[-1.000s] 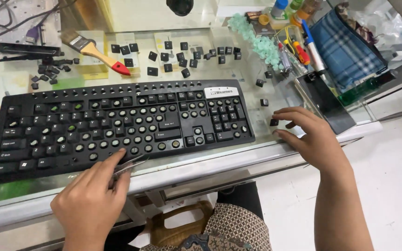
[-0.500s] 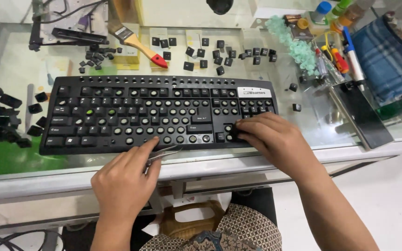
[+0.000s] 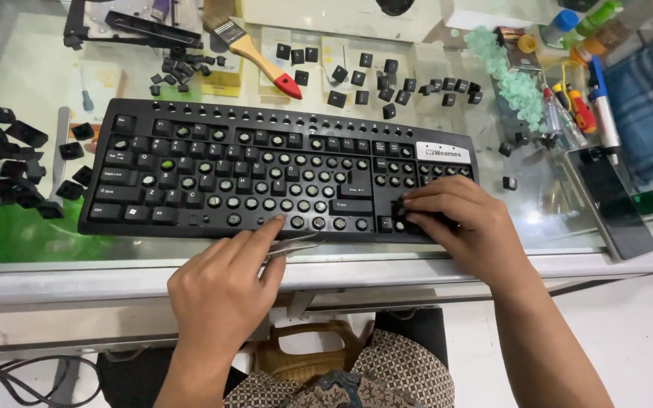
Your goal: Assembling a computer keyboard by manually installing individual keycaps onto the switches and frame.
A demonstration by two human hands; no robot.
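A black keyboard (image 3: 266,170) with most keycaps removed lies on a glass table (image 3: 54,249). My left hand (image 3: 224,283) rests at the keyboard's front edge and holds metal tweezers (image 3: 296,245), index finger touching the bottom row. My right hand (image 3: 459,223) presses its fingertips on the lower right of the keyboard, where a black keycap (image 3: 402,210) sits under them. Whether the fingers grip that cap I cannot tell.
Loose black keycaps (image 3: 387,79) lie scattered behind the keyboard and in a pile at the left (image 3: 17,162). A wooden brush with a red handle tip (image 3: 255,53) lies at the back. Pens, screwdrivers (image 3: 580,109) and a blue checked cloth (image 3: 648,121) are at the right.
My right hand came from the table right of the keyboard to its lower right keys. My left hand has stayed at the front edge with the tweezers.
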